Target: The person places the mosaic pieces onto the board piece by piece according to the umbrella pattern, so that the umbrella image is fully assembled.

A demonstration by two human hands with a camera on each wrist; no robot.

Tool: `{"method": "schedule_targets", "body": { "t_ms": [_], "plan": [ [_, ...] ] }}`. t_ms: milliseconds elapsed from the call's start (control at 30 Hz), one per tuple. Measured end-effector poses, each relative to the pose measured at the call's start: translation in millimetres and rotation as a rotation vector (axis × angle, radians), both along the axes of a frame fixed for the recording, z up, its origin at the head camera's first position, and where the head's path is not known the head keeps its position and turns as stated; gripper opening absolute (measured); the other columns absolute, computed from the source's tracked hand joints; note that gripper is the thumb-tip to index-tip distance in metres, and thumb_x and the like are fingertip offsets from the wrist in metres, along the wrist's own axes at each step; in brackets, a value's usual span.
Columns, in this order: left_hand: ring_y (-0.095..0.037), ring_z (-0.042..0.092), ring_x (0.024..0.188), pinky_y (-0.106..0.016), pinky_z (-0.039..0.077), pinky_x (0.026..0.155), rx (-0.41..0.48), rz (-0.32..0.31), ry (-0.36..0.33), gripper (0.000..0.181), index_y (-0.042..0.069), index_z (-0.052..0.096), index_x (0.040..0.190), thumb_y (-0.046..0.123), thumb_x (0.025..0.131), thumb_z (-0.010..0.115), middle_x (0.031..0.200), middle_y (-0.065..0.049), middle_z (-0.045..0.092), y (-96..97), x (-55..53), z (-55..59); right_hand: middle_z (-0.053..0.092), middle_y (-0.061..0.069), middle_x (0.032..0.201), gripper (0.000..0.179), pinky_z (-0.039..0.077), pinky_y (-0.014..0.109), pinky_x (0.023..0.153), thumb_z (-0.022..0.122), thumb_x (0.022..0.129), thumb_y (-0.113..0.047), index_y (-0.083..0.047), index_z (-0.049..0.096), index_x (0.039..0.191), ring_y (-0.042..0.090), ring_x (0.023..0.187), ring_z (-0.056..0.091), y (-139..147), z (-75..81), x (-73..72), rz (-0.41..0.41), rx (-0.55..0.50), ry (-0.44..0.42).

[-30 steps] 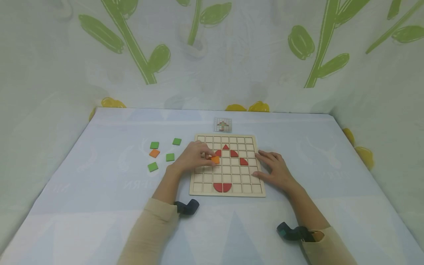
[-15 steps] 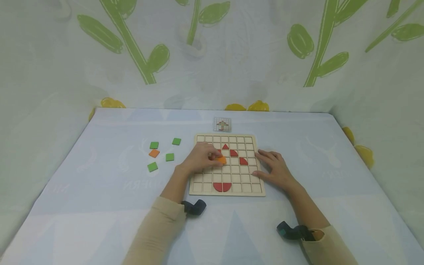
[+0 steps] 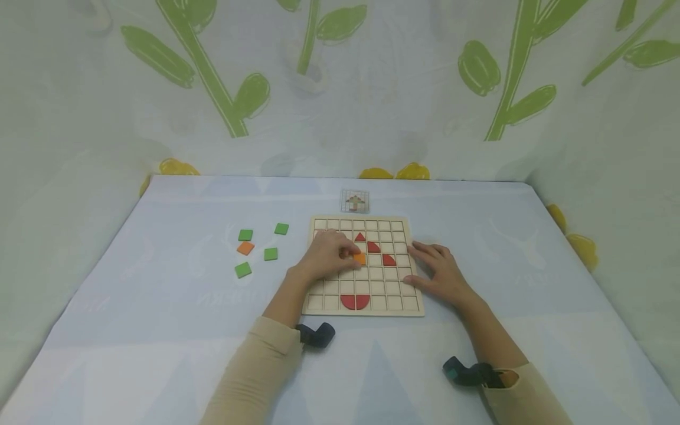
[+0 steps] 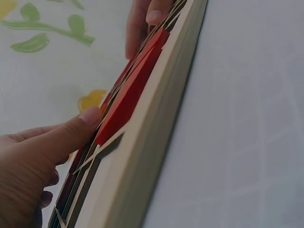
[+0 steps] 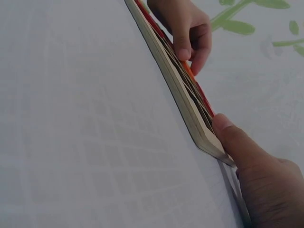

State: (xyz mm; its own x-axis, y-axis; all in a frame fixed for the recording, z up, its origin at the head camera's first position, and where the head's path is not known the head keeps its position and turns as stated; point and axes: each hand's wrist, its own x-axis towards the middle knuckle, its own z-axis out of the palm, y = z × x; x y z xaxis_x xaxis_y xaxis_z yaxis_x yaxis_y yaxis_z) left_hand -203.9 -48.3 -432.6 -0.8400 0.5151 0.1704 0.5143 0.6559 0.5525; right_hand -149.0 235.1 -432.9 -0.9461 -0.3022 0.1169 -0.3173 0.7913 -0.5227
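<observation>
In the head view, my left hand (image 3: 325,255) reaches over a wooden grid board (image 3: 394,288) and pinches an orange square tile (image 3: 361,259) between thumb and fingers. The tile lies in or right over a cell near the middle; whether it sits flat cannot be told. My right hand (image 3: 442,275) rests its spread fingers and thumb along the board's right edge. Red pieces sit in the grid: a triangle (image 3: 360,237) near the top, two quarter circles (image 3: 373,247) right of the orange tile, and a bottom pair (image 3: 355,302) forming a half circle. My left hand hides some cells.
Left of the board lie several green square tiles (image 3: 271,254) and another orange tile (image 3: 245,248). A small pattern card (image 3: 354,201) lies behind the board, showing a gridded figure. A printed cloth wall (image 3: 372,118) rises behind the table.
My left hand has carried the orange tile rightward over the board, from a cell left of the middle to its present cell. The right hand has stayed at the board's edge.
</observation>
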Motion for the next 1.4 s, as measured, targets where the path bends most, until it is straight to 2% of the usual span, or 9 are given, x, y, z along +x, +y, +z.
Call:
{"method": "schedule_targets", "body": {
  "t_ms": [367,633,833,1000,1333,1400],
  "plan": [
    [-0.011,0.044,0.082,-0.036,0.033,0.084,-0.026,-0.018,0.021,0.027,0.023,0.074,0.098,0.040,0.076,0.076,0.074,0.011,0.054,3.0,2.6,0.7,0.042,0.013,0.145,0.069,0.026,0.061,0.102,0.075,0.077,-0.037,-0.009,0.050,0.136,0.040,0.130,0.030,-1,-0.9,-0.2,0.000,0.010,0.016],
    [-0.011,0.046,0.084,-0.035,0.035,0.083,0.036,0.009,-0.065,0.030,0.023,0.074,0.102,0.039,0.076,0.076,0.079,0.011,0.059,-0.1,5.4,3.5,0.040,0.011,0.146,0.069,0.026,0.060,0.101,0.074,0.078,-0.037,-0.010,0.049,0.137,0.039,0.130,0.029,0,-1.3,-0.9,-0.001,0.007,0.001],
    [-0.010,0.046,0.081,-0.034,0.035,0.080,0.063,0.003,-0.084,0.033,0.022,0.073,0.103,0.039,0.076,0.077,0.078,0.012,0.058,-3.6,6.3,4.7,0.040,0.011,0.146,0.069,0.027,0.059,0.101,0.073,0.079,-0.038,-0.010,0.049,0.138,0.038,0.129,0.030,2,-4.6,-1.8,0.002,0.013,0.013],
    [-0.010,0.046,0.080,-0.032,0.036,0.077,0.076,-0.002,-0.109,0.041,0.020,0.071,0.110,0.040,0.076,0.077,0.078,0.010,0.057,-7.0,7.1,7.1,0.041,0.011,0.146,0.070,0.027,0.058,0.101,0.074,0.078,-0.038,-0.010,0.049,0.138,0.037,0.129,0.031,2,-5.7,-1.8,0.006,0.014,0.020],
    [-0.013,0.047,0.087,-0.032,0.041,0.078,0.130,0.006,-0.188,0.045,0.021,0.069,0.115,0.040,0.075,0.078,0.083,0.010,0.058,-19.3,12.9,14.4,0.041,0.011,0.146,0.070,0.026,0.059,0.102,0.074,0.078,-0.038,-0.010,0.049,0.137,0.038,0.130,0.030,1,-2.7,-0.6,0.003,0.012,0.013],
    [-0.012,0.047,0.087,-0.032,0.041,0.079,0.133,0.004,-0.186,0.044,0.021,0.069,0.114,0.039,0.075,0.078,0.081,0.010,0.058,-22.5,13.9,15.3,0.041,0.011,0.146,0.070,0.026,0.059,0.102,0.074,0.078,-0.038,-0.010,0.049,0.138,0.038,0.130,0.030,1,-2.8,-0.6,0.005,0.011,0.011]
  ]
}}
